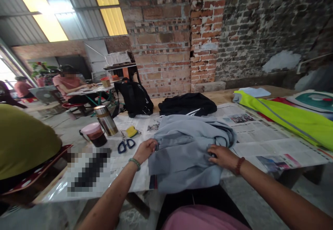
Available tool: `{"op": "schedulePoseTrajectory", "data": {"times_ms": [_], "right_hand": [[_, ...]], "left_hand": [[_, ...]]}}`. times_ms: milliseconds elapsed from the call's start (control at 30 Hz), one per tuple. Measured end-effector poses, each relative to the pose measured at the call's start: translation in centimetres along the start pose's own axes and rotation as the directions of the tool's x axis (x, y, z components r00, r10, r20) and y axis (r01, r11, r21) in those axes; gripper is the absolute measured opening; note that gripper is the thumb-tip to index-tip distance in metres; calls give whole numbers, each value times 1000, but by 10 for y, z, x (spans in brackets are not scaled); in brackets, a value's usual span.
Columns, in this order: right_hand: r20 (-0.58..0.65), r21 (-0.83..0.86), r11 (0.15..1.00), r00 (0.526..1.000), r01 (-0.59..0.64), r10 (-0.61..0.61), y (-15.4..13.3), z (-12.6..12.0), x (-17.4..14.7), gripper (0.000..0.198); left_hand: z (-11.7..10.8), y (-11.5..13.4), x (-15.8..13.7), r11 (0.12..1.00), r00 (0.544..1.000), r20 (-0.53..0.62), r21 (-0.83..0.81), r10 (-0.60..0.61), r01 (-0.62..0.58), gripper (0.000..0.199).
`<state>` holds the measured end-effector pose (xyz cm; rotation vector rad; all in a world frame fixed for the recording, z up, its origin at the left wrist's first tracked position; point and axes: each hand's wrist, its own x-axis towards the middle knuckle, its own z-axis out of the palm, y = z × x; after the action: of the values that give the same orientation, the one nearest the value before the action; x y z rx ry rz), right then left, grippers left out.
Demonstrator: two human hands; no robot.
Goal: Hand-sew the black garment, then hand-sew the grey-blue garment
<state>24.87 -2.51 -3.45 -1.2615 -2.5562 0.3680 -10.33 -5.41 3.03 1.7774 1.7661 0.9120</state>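
Observation:
A light grey garment [184,146] lies bunched on the newspaper-covered table in front of me, its lower part hanging over the near edge. My left hand [147,149], with a green bead bracelet at the wrist, pinches the garment's left edge. On the right side, my right hand [223,156] grips a fold of the same cloth between thumb and fingers. A red-brown bracelet circles that wrist. The garment's exact kind is hard to make out. Dark blue-handled scissors [126,145] rest left of my left hand.
Behind the scissors stand a lidded cup of dark drink [95,135], a steel flask [105,120] and a yellow item [131,131]. A black backpack [134,100] and black clothing [186,105] lie farther back. Rightward are a neon-yellow garment [283,117] and an iron [313,101]. A person [70,84] sits beyond.

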Motion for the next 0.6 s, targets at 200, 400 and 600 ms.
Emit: {"op": "schedulePoseTrajectory", "data": {"times_ms": [200,400,600], "right_hand": [[-24,26,1000,1000,13,-13,3,-3,7,26],[-220,104,994,974,-21,43,8,-10,8,37],[-293,131,988,948,-87,123,4,-34,25,34]], "left_hand": [[8,24,-14,973,978,68,110,196,-203,25],[12,-1,-55,819,836,384,269,392,-507,49],[-3,-21,-48,879,890,336,256,309,-402,23]]}}
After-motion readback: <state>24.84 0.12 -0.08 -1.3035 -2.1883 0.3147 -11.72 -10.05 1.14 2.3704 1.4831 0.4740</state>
